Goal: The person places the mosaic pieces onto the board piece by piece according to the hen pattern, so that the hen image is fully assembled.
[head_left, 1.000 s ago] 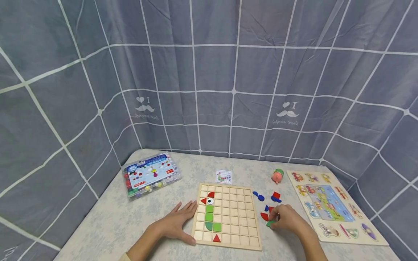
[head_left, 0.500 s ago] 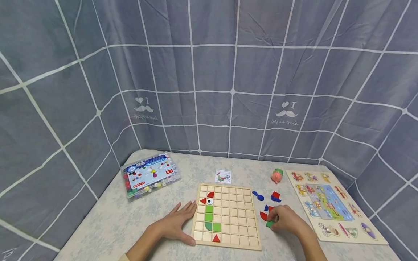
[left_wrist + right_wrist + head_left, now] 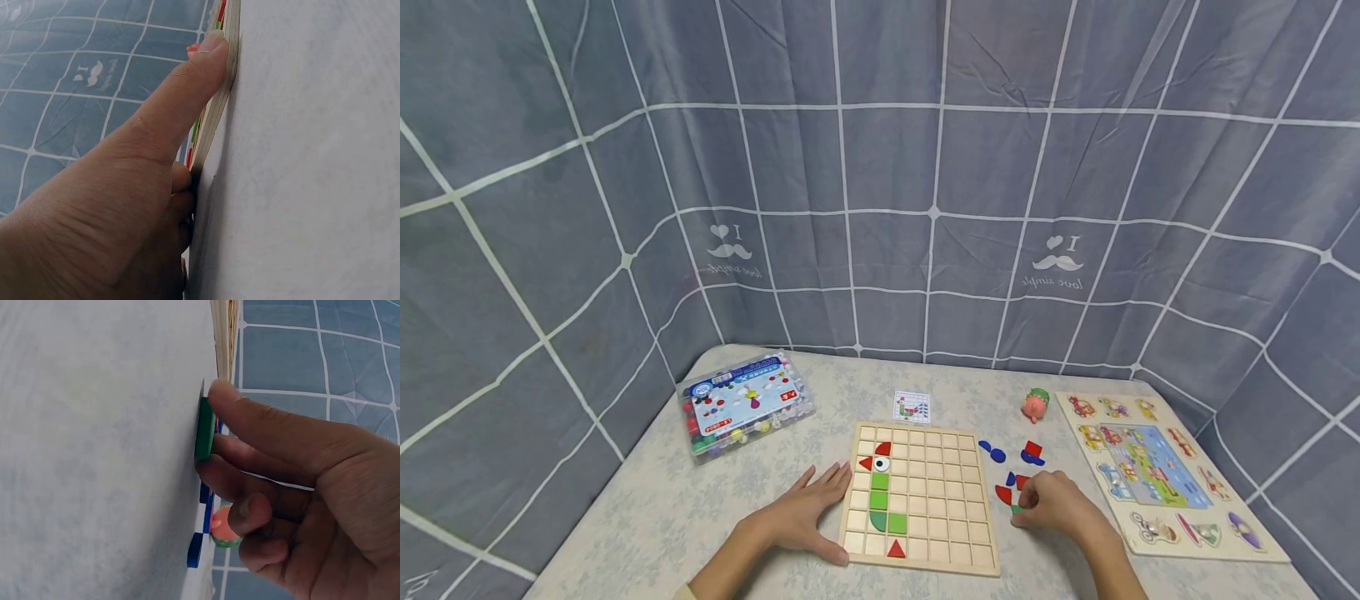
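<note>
A wooden grid board (image 3: 950, 571) lies on the table with red, green and white pieces on its left columns. My left hand (image 3: 805, 512) rests spread at the board's left edge, its thumb (image 3: 203, 56) against the board's side in the left wrist view. To the right of the board, my right hand (image 3: 1056, 504) pinches a green piece (image 3: 205, 428) between thumb and fingers, low over the table. The hand partly covers this piece in the head view. Right by the fingertips lie a red quarter-round piece (image 3: 1003, 494) and another red piece (image 3: 1022, 482).
Blue pieces (image 3: 997, 456) and a red square (image 3: 1033, 448) lie farther back. A small pattern card (image 3: 912, 406) is behind the board. A clear box of beads (image 3: 747, 404) stands at left, a pink-and-green figure (image 3: 1035, 405) and a wooden picture puzzle (image 3: 1210, 546) at right.
The right fingers have shifted slightly on the green piece, and less of it shows in the head view. The left hand stays in place.
</note>
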A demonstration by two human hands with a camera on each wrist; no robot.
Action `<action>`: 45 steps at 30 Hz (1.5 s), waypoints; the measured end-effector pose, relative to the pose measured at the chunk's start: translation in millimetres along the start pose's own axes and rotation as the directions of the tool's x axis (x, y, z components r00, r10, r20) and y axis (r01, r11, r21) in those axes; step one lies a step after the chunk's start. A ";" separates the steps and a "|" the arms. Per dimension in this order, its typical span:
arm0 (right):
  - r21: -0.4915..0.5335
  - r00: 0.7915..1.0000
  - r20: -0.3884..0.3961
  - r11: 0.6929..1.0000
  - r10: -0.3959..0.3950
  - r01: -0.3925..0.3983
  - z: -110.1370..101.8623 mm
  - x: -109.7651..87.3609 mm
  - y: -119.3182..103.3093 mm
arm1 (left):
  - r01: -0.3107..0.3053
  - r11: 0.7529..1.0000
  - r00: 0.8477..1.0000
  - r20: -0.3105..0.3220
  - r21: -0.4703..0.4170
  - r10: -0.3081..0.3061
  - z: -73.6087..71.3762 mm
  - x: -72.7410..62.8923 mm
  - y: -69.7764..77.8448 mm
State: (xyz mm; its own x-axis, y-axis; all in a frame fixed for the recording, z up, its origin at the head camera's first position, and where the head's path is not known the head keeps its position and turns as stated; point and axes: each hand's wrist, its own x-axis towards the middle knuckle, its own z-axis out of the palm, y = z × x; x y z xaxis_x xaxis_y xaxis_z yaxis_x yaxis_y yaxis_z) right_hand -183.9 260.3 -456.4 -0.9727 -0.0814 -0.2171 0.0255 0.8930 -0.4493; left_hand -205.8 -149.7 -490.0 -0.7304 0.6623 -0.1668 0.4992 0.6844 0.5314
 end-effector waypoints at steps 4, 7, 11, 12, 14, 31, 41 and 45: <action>0.007 1.000 0.006 1.000 -0.022 0.022 -1.7 0.7 2.6 | 0.000 1.000 1.000 0.000 -0.006 0.000 0.5 0.2 -0.9; 0.052 0.991 0.023 0.990 -0.129 0.127 -3.3 1.0 8.2 | -0.002 1.000 1.000 0.003 -0.007 0.002 0.7 0.5 -1.6; 0.106 0.966 0.067 0.964 -0.250 0.242 -3.6 1.6 13.6 | -0.007 1.000 1.000 0.003 -0.005 0.007 0.5 0.7 -1.7; 0.112 0.962 0.074 0.961 -0.263 0.254 -3.5 1.7 14.1 | -0.007 1.000 1.000 0.004 -0.005 0.007 0.4 0.8 -1.6; 0.107 0.960 0.078 0.959 -0.269 0.261 -3.2 1.8 14.4 | -0.008 1.000 1.000 0.004 -0.007 0.008 0.1 0.9 -1.6; 0.131 0.961 0.077 0.958 -0.266 0.254 -5.0 1.2 15.3 | -0.009 1.000 1.000 0.003 -0.014 0.010 -1.8 0.6 0.7; 0.194 0.957 0.130 0.953 -0.260 0.232 -5.5 2.3 24.4 | -0.019 1.000 1.000 -0.001 -0.013 0.019 -1.5 0.7 0.3; 0.190 0.966 0.125 0.961 -0.228 0.202 -6.3 3.6 28.3 | -0.015 1.000 1.000 0.000 -0.019 0.015 -1.4 0.2 0.6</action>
State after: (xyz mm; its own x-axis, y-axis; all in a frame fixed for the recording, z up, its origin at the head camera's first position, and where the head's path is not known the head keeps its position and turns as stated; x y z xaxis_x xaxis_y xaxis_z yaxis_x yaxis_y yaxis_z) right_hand -188.1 288.1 -464.4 -0.9161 -0.3379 -0.2158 -0.1285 0.7572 -0.6404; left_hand -206.3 -149.6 -488.6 -0.7228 0.6726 -0.1586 0.5012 0.6682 0.5498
